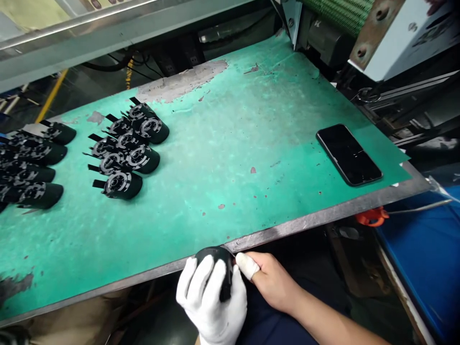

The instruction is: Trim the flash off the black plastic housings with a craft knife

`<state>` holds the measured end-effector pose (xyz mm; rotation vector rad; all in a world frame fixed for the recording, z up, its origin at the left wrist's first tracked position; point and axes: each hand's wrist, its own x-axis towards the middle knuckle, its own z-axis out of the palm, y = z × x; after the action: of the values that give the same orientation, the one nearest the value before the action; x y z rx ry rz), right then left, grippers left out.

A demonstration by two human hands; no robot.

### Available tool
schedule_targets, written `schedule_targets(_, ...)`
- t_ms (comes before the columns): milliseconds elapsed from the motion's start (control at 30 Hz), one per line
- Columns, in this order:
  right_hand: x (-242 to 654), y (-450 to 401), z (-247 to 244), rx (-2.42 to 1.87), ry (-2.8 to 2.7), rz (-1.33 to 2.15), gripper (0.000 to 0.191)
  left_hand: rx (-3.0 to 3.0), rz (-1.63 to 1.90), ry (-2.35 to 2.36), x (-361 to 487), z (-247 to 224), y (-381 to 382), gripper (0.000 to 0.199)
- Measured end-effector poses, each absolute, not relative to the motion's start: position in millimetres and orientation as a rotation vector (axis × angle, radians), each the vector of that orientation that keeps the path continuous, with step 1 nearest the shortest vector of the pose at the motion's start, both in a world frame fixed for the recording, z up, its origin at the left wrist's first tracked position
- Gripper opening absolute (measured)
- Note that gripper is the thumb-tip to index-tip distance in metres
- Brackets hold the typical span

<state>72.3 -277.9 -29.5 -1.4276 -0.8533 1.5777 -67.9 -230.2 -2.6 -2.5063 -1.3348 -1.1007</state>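
My left hand (215, 302), in a white glove, is wrapped round a round black plastic part (213, 251) at the table's front edge. Its fingers cover much of the part. My right hand (271, 275) is bare apart from a white cover on the thumb. It is closed in a pinch right beside the black part. A thin, light sliver, like the tip of a slim blade, runs from the pinch to the part's rim; the rest of it is hidden in the fingers.
Several black cylindrical parts (124, 184) with upright tabs stand grouped on the green tabletop (215, 167). Another group (43, 191) stands at the far left. A phone (348, 154) lies at the right. Beyond are a metal rail (125, 28), a green conveyor belt (345, 14) and a blue bin (424, 254).
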Motion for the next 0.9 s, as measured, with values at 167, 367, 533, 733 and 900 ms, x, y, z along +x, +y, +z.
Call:
schedule_targets(167,72,-279,-28,-1.438,-0.845,1.549,0.050,-2.557,-1.093,-1.244,-71,-3,-232,0.039)
schedule_targets(367,84,-279,-20,-1.402,-0.989,1.459,0.046,-2.690,-1.087,-1.234,-74,1,-235,0.040)
schedule_targets(533,89,-275,-20,-1.380,-1.128,1.444,0.043,-2.686,-1.071,-1.302,-74,0,-236,0.038)
schedule_targets(733,84,-271,-24,-1.466,-1.097,1.472,0.048,-2.619,-1.111,-1.311,-72,-4,-236,0.037)
schedule_targets(900,83,-271,-26,-1.432,-0.994,1.564,0.048,-2.622,-1.125,-1.285,-73,-7,-237,0.040)
